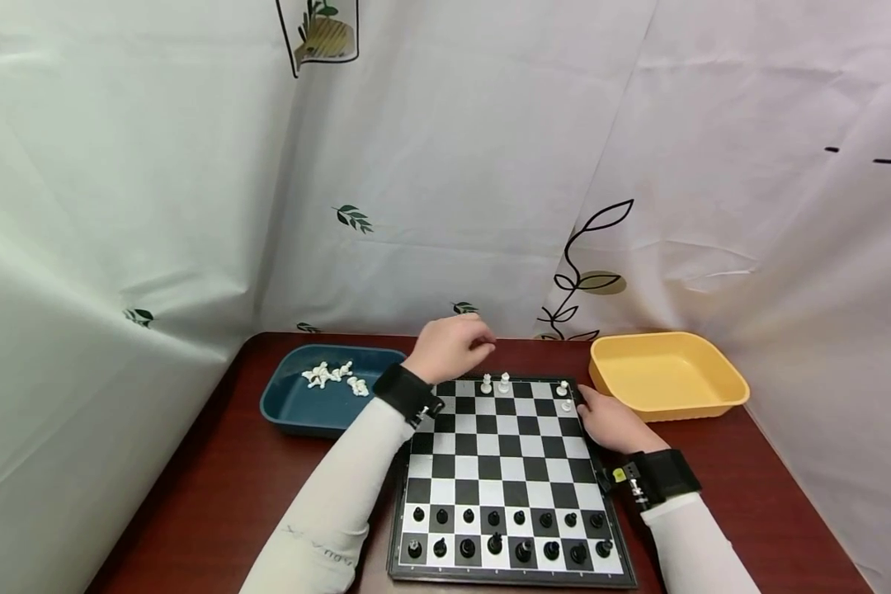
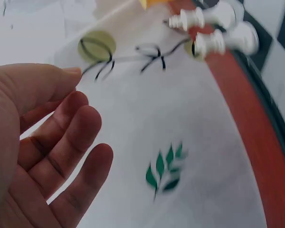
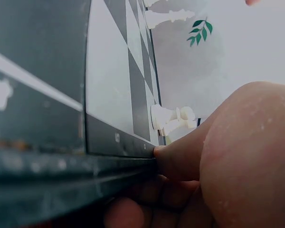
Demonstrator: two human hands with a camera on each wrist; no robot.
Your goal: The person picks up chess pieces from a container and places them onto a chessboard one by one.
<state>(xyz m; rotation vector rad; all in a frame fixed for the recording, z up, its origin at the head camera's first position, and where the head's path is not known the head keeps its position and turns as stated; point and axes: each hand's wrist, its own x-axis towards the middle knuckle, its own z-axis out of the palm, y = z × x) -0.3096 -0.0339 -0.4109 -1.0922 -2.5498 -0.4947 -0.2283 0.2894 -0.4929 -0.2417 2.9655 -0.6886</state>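
A black-and-white chessboard point(image 1: 501, 462) lies on the dark red table. Black pieces point(image 1: 493, 532) fill its two near rows. Two white pieces point(image 1: 495, 384) stand on the far row, and two more white pieces point(image 1: 564, 396) stand at the far right corner. My left hand point(image 1: 453, 346) hovers above the board's far left corner with relaxed fingers point(image 2: 61, 142) and holds nothing. My right hand point(image 1: 609, 419) grips the board's right edge. Its thumb point(image 3: 180, 156) lies on the rim, its fingers curl underneath, and the corner pieces point(image 3: 173, 118) stand just beyond it.
A blue tray point(image 1: 319, 408) at the back left holds several white pieces point(image 1: 330, 375). A yellow tray point(image 1: 664, 375) stands at the back right with nothing in it. White leaf-print sheets close in the table at the back and on both sides.
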